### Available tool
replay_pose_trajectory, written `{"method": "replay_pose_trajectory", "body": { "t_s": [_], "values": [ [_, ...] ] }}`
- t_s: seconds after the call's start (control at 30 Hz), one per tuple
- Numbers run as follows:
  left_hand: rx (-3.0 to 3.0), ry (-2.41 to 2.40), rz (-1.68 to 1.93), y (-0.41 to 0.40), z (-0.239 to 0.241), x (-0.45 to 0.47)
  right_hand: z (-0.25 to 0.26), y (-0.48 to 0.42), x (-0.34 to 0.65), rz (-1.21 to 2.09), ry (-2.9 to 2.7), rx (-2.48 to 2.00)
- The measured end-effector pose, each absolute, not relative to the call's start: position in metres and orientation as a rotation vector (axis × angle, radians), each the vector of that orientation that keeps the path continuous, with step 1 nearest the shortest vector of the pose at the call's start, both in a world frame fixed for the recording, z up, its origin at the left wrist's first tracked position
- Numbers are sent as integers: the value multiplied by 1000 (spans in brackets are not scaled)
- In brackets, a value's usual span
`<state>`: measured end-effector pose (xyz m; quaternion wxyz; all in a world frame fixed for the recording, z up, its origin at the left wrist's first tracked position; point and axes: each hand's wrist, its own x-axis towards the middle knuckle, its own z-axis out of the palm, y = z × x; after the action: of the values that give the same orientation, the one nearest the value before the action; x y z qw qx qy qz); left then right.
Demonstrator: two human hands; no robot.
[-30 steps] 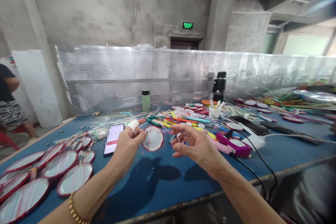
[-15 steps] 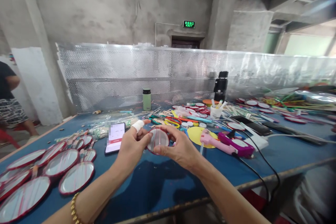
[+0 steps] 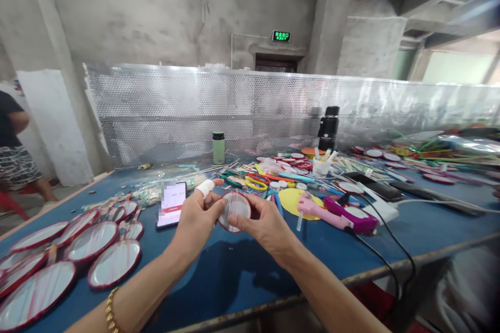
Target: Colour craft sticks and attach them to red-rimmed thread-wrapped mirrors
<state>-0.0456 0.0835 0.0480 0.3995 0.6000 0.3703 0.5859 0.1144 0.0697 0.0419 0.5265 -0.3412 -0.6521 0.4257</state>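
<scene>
Between both hands is a small round disc [image 3: 236,208] with a red rim and a pale, clear-looking face crossed by faint stripes. My left hand [image 3: 201,213], with a white wrap on one finger, pinches its left edge. My right hand [image 3: 265,221] grips the right edge, its thumb lying across the disc's face. The disc is held tilted up above the blue table [image 3: 219,286]. To the left lie several larger red-rimmed discs [image 3: 114,264] with striped pale faces, partly overlapping. A lit phone [image 3: 173,203] rests beside my left hand.
A pink glue gun [image 3: 324,214] lies on a yellow disc [image 3: 287,200] at right, near a purple device [image 3: 357,217] with black cables. Yellow-handled scissors [image 3: 255,182], a white cup [image 3: 321,167], a green bottle [image 3: 219,148] and a black flask [image 3: 328,129] stand or lie behind. A person [image 3: 17,148] is at far left.
My right thumb has shifted up and inward over the disc's face, and the right fingers have moved lower behind its edge. The left hand keeps its hold.
</scene>
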Motion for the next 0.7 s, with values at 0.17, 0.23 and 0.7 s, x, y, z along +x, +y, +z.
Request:
{"method": "replay_pose_trajectory", "body": {
  "t_s": [0.17,0.23,0.7],
  "values": [
    [1496,925,1591,81,47,-44,39,57,100,1135,-1332,-715],
    [1484,923,1626,81,46,-44,38,53,95,1167,-1257,-685],
    [1473,931,1655,86,47,-45,26,49,86,1337,-1023,-720]
  ]
}}
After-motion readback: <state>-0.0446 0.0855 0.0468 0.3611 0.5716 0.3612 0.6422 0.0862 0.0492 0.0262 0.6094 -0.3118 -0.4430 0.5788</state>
